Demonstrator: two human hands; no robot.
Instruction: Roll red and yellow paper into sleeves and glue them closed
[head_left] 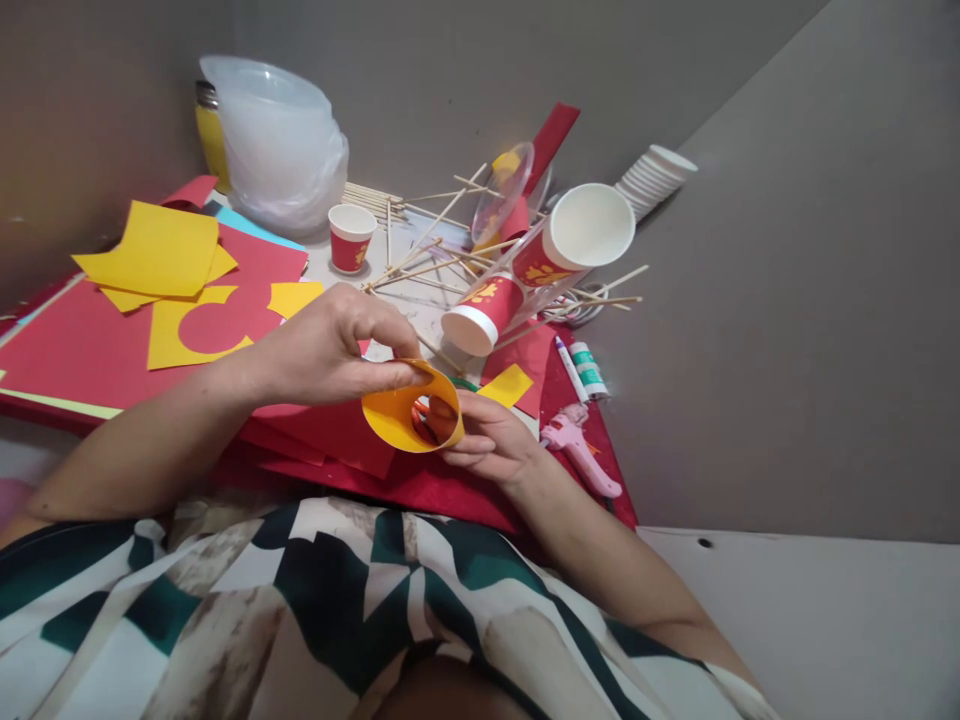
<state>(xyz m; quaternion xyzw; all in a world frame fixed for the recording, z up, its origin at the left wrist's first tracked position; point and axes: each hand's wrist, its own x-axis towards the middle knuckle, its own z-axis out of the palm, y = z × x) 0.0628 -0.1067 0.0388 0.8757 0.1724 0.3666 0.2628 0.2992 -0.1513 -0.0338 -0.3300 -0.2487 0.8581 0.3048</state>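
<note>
My left hand (341,340) pinches the upper rim of a yellow paper tube (394,418) between thumb and fingers. My right hand (499,437) is closed around the tube's right side, thumb and fingers on the paper. Its round opening faces me, and through it shows something red-orange that I cannot make out. Just beyond the hands lies a small yellow paper strip (508,385). Further off, red-printed paper cups (484,315) lean with a clear plastic piece, and a larger cup opening (591,225) points up toward me.
Yellow sheets (161,250) and a cut-out yellow piece (166,330) lie on red paper (75,335) at left. Behind stand plastic tubs (274,150) and a small cup (351,240). Wooden sticks (420,265) spread across the middle. A pink glue gun (581,450) rests at right.
</note>
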